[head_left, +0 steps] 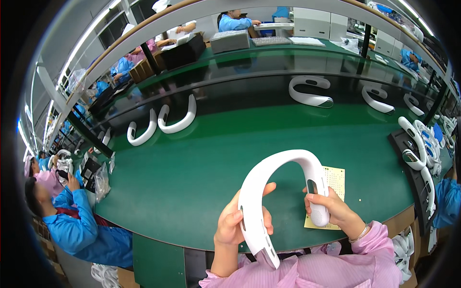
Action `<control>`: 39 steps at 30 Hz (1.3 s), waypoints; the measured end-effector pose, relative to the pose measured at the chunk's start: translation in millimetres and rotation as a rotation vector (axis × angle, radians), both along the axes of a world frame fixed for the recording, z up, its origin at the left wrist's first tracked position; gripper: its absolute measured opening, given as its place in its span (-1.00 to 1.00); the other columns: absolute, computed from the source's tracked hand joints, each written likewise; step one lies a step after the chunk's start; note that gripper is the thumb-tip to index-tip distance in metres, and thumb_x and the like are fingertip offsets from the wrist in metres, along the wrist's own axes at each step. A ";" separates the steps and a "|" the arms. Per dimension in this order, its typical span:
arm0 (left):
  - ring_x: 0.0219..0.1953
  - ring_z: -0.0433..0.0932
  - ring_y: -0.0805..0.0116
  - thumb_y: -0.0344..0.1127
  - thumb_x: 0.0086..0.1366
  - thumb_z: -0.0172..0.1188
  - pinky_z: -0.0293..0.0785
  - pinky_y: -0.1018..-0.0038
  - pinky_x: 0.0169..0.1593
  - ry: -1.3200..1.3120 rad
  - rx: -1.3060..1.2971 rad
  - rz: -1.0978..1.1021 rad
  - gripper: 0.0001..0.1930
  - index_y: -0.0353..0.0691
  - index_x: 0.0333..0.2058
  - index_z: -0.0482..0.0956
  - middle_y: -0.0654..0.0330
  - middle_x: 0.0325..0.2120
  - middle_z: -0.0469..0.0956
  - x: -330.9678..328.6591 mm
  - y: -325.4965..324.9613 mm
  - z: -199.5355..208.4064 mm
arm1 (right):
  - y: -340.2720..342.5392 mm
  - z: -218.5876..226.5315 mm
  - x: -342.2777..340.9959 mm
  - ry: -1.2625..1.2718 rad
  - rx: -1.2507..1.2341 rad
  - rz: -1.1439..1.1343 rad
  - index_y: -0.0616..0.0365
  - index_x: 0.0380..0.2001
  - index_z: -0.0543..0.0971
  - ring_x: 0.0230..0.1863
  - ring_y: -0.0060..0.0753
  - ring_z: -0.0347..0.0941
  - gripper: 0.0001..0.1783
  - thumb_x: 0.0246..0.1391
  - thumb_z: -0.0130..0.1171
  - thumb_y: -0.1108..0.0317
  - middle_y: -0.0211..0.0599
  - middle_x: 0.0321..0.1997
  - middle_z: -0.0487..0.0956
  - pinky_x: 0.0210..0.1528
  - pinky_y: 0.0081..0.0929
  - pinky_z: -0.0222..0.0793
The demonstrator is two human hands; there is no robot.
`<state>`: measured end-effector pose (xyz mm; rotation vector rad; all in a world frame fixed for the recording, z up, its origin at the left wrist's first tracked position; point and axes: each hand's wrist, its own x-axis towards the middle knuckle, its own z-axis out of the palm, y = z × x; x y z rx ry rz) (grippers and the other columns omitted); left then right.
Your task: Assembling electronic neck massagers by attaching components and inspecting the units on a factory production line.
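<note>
A white U-shaped neck fan (253,186) is held up over the near part of the green workbench, its curve pointing away from me. My left hand (231,222) is closed round its left arm, the thumb lying on the outer side. The right arm of the fan, with a dark oval panel and a dotted end, is gripped by my right hand (333,207). Beneath my right hand lies a yellow printed sheet (336,176), partly covered by the hand and the fan.
More white neck fans stand along the bench's back, including one at left (178,126) and one at right (309,98). A black tray (401,149) holds several fans on the right. A co-worker in blue (72,223) sits at left near a clear plastic bag (102,185).
</note>
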<state>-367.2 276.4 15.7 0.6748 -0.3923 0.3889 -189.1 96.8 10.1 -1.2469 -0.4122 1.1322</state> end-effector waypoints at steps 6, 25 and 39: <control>-0.31 0.50 0.06 -0.31 0.28 -0.09 0.56 0.14 -0.35 0.022 -0.111 0.018 -0.35 -0.44 0.24 -0.15 -0.21 0.22 0.06 -3.3 -0.6 3.6 | 5.4 9.7 -3.2 -0.024 0.011 -0.039 0.23 -0.18 0.40 -0.53 -0.55 0.43 -0.64 -0.01 0.24 0.32 -0.35 -0.48 0.46 -0.47 -0.54 0.41; -0.53 0.56 0.23 -0.23 0.32 -0.28 0.57 0.41 -0.49 0.446 0.110 0.372 -0.61 -0.51 -0.14 0.31 -0.13 -0.27 0.48 22.2 -39.0 80.1 | 29.8 -9.7 -0.4 0.141 0.027 -0.040 0.27 -0.13 0.37 -0.45 -0.45 0.48 -0.58 -0.02 0.19 0.26 -0.25 -0.43 0.49 -0.36 -0.48 0.48; -0.52 0.56 0.25 -0.19 0.31 -0.24 0.54 0.42 -0.50 0.488 0.177 0.356 -0.58 -0.51 -0.11 0.29 -0.10 -0.29 0.49 18.6 -36.8 80.9 | 33.3 -19.2 0.2 0.189 0.030 -0.023 0.24 -0.15 0.38 -0.43 -0.45 0.47 -0.61 -0.01 0.18 0.28 -0.27 -0.43 0.49 -0.34 -0.47 0.47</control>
